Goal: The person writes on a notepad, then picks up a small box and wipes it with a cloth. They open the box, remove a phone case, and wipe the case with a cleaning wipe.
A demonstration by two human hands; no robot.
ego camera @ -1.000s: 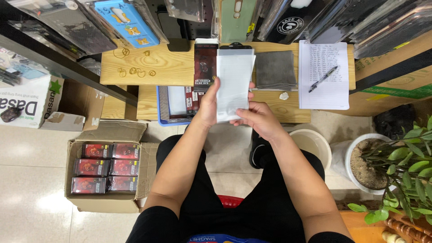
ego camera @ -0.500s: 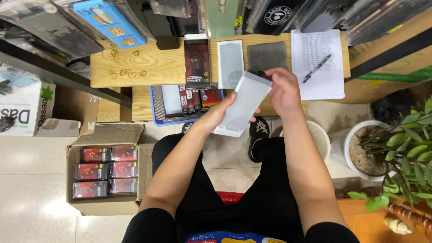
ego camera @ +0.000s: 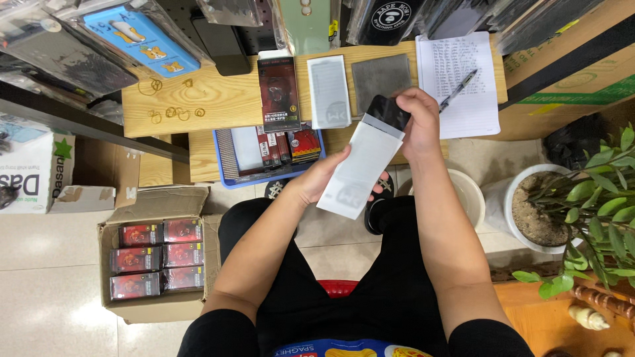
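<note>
Both hands [ego camera: 417, 122] at opposite ends of tilted white packet [ego camera: 360, 165].

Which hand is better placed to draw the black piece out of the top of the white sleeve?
Right hand: it already pinches the black piece at the top. The left hand cradles the white sleeve lower down.

Both hands, left hand [ego camera: 316, 180], right hand [ego camera: 415, 118], gripping white flat packet [ego camera: 360, 165] (black top), above wooden table [ego camera: 218, 99]

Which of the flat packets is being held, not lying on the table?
The white packet with the black top, held tilted between the left hand and right hand; the dark and pale packets lie flat on the wooden table.
</note>
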